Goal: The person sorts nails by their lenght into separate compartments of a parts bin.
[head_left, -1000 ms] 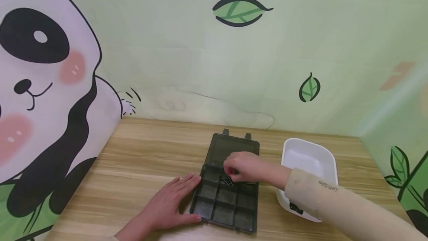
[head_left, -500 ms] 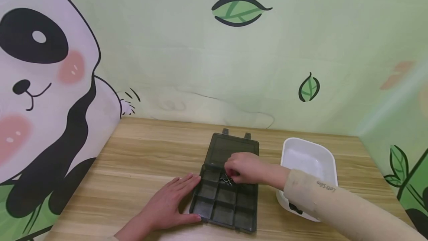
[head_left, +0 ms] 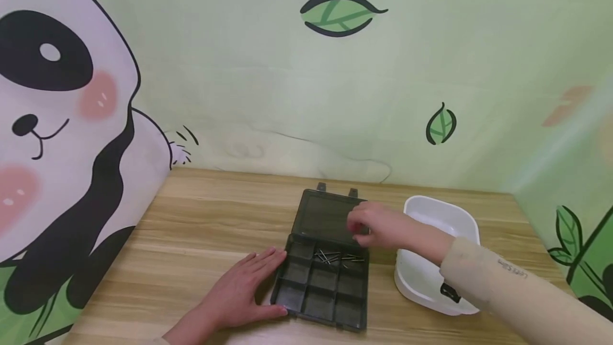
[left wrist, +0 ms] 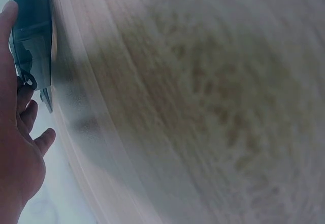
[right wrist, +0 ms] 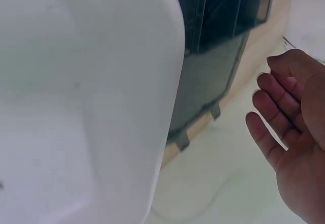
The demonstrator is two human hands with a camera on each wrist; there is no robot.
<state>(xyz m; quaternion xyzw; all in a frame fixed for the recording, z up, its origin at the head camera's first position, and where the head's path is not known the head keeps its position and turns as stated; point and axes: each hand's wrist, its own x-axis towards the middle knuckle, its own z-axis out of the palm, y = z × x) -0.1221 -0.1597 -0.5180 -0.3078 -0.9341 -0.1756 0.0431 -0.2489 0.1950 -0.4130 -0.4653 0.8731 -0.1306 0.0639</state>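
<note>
A dark translucent compartment box [head_left: 321,294] lies on the table with its lid [head_left: 323,217] folded back. Thin metal pieces [head_left: 328,257], like nails or screws, lie crossed in the far middle compartment, and more sit in the far right one. My left hand [head_left: 241,289] rests along the box's left side, fingers straight and thumb near the front corner. Above the right part of the lid is my right hand [head_left: 380,223]. In the right wrist view that hand [right wrist: 289,112] has loosely bent fingers, with nothing visible between them.
A white tub [head_left: 412,278] stands right of the box, under my right forearm. Its inside is partly hidden. The wooden table [head_left: 210,217] meets a printed wall cloth [head_left: 249,68] at the back.
My right hand has lifted from the far compartments and moved right and away over the lid. The metal pieces beneath it now show. My left hand keeps its place.
</note>
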